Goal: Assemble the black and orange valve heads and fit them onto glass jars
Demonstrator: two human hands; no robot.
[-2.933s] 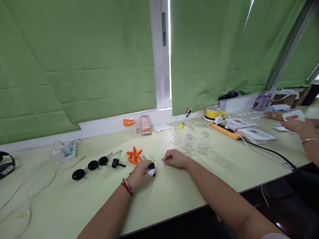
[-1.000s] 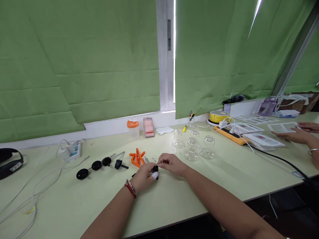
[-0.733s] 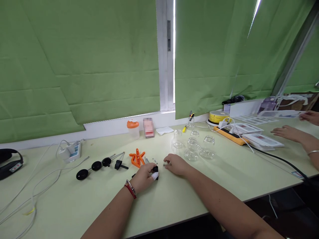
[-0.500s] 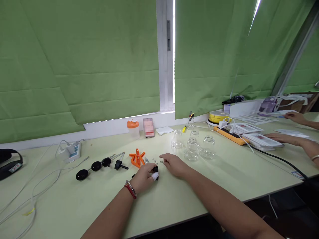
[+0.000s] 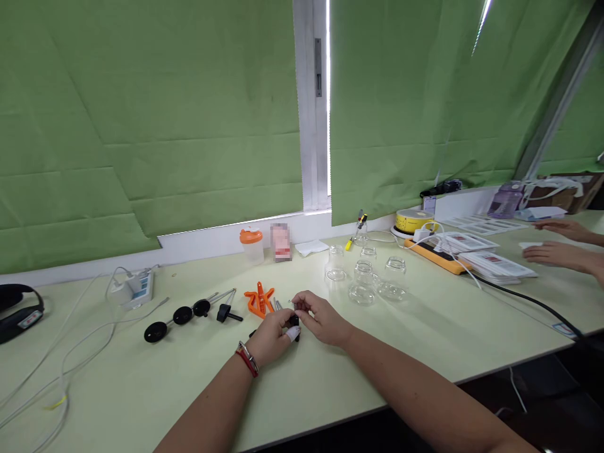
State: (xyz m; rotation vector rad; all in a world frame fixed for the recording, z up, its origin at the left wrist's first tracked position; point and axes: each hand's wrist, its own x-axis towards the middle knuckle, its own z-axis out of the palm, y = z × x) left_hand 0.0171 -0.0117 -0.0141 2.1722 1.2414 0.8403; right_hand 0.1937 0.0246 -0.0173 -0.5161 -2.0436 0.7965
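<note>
My left hand (image 5: 274, 333), with a white wrapping on its thumb, is closed around a small black part (image 5: 296, 322), mostly hidden by the fingers. My right hand (image 5: 321, 319) meets it from the right, pinching a small metal spring (image 5: 296, 307) just above the black part. Whether spring and part touch, I cannot tell. Just behind the hands lie an orange plastic piece with several arms (image 5: 259, 300) and some thin metal rods (image 5: 277, 304). To the left is a black knob with a crossbar (image 5: 228, 313), near several black round discs (image 5: 182, 314) on metal rods.
Several clear glass jars (image 5: 363, 283) stand right of my hands. Along the back are an orange-lidded cup (image 5: 251, 246) and screwdrivers (image 5: 357, 233). A power strip (image 5: 141, 288) with cables lies left. At far right, another person's hands (image 5: 557, 251) work near stacked white cards (image 5: 495, 264).
My right hand has picked the spring up from the table and moved left with it to the black part. My left hand has hardly moved. The other person's hands have shifted.
</note>
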